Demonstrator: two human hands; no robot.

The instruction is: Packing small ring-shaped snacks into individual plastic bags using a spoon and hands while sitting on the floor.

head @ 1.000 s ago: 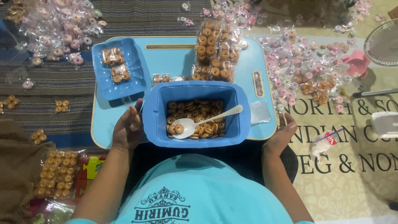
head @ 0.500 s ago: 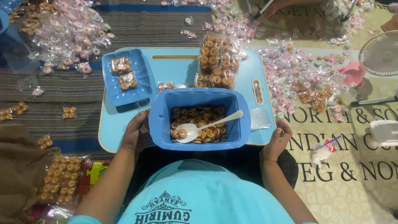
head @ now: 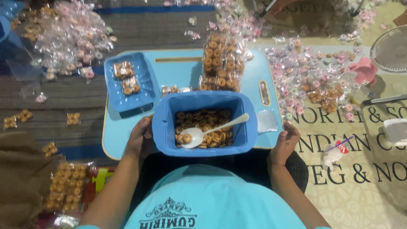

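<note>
Both hands' fingers (head: 142, 131) against blue tub (head: 163, 127)

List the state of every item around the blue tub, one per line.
Blue tub: open, partly filled with small round cookies.
White spoon: resting in the tub, bowl down-left.
Blue tray: holds two small packets.
Large cookie bag: full, lying on the lap table.
Left hand: against the tub's side.
Right hand: open at the table edge.

Small blue tray (head: 127, 99) with two biscuit packets, left on light-blue worktop (head: 178, 72). Long bagged biscuit stack (head: 220, 63) behind. Loose pink wrapped sweets (head: 313, 80) right on floor. White fan (head: 390, 48) far right. Pink cup (head: 364, 70) beside fan.
</note>
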